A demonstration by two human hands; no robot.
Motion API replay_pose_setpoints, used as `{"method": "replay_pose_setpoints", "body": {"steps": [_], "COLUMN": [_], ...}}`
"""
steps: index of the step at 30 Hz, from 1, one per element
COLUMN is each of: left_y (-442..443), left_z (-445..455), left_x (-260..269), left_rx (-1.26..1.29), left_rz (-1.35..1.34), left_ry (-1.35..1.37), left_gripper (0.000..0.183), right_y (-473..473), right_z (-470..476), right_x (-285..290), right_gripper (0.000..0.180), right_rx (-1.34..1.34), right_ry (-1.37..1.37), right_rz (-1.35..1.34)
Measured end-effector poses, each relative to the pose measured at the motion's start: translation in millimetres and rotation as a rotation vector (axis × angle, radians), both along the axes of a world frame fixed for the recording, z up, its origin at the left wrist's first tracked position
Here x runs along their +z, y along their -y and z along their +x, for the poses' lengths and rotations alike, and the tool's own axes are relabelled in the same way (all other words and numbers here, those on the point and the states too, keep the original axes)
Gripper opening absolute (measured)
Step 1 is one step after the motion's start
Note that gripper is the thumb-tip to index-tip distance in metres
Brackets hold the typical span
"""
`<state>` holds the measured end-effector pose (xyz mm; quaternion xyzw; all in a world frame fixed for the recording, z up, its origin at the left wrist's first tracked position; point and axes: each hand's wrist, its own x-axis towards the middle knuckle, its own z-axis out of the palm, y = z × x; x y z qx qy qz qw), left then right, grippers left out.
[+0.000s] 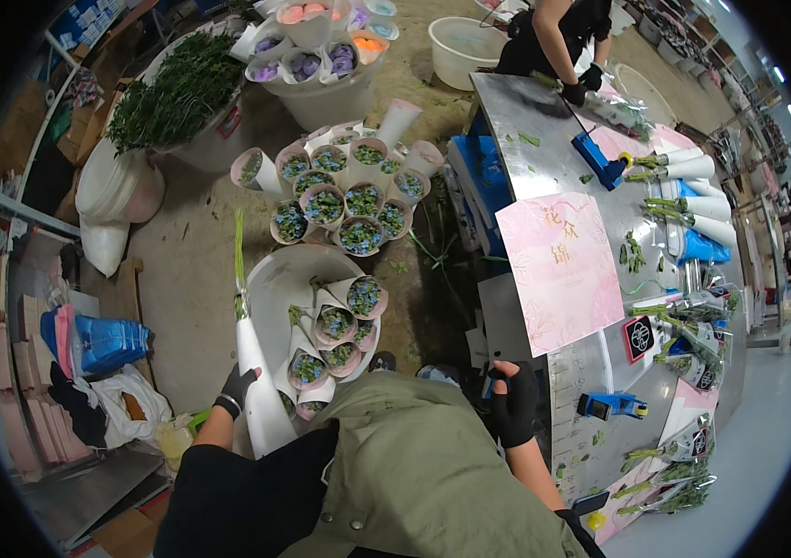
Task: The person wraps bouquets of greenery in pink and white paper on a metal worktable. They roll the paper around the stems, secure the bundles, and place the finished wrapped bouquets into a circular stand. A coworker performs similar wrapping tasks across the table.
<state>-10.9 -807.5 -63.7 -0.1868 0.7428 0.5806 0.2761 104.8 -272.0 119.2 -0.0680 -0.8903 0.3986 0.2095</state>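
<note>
My left hand (235, 392), in a dark fingerless glove, grips a white paper cone (259, 376). Green stems (240, 258) stick out of its narrow upper end; its wide end points down, so any flowers inside are hidden. Right beside it, a pale plastic tub (263, 279) holds several paper-wrapped bunches of small blue flowers (334, 322), lying flower ends towards me. My right hand (514, 411), gloved alike, hangs beside the metal table (576, 376) with its fingers loosely bent and nothing visible in them.
Ahead stand more wrapped blue bunches (360, 199). A large pink printed sheet (560, 272) overhangs the table edge. Tape dispensers (611, 406) and wrapped bunches (688, 167) lie on the table. Across it, a co-worker's gloved hands (580, 87) handle a clear-wrapped bunch. Greenery (179, 91) fills a tub.
</note>
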Motion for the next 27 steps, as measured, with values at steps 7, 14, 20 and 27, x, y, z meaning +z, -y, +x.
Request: {"method": "replay_pose_setpoints", "body": {"steps": [7,14,20,27], "left_y": [91.4,49.7,-171.0,-484.5], "left_z": [35.7,-52.6,-131.8,-69.1], "left_x": [-99.5,-194.3,-72.6,47.4], "left_rx": [-0.103,0.077,-0.525,-1.431], "left_rz": [-0.076,0.056,-0.386,-0.273], "left_ry": [0.738,0.499,-0.473,-1.057], "left_gripper": [0.05,0.035,0.015,0.034], "right_y": [14.1,-56.8,-252.4,-518.2], "right_z": [12.4,39.4,106.0,126.3], "right_x": [-34.4,-20.9,-80.9,-152.7], "right_gripper": [0.021,0.023,0.022,0.037], "right_rx": [0.035,-0.054,-0.791,-1.13], "right_ry": [0.174,0.298,0.067,-0.352], "right_rz": [0.063,0.111,-0.38,-1.152]}}
